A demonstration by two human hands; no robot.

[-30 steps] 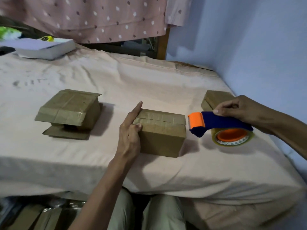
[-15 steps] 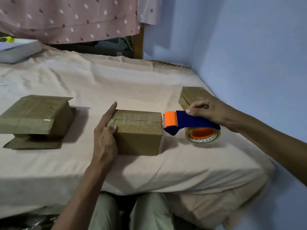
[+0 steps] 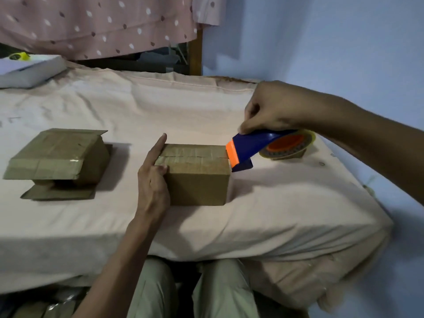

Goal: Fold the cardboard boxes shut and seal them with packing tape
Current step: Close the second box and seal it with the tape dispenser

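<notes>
The cardboard box (image 3: 197,174) sits at centre on the sheet-covered bed (image 3: 275,203), flaps folded shut with the seam showing and contents hidden; a second box (image 3: 58,154) lies at 9 o'clock, flaps splayed, interior not visible. The left hand (image 3: 153,180) presses the centre box's left end, index finger extended along the top edge and other fingers curled against the side, while the right hand (image 3: 273,111) grasps the tape dispenser (image 3: 257,146). Against half a second ago, the dispenser has lifted off the bed and its orange nose now meets the box's right top edge at 3 o'clock.
</notes>
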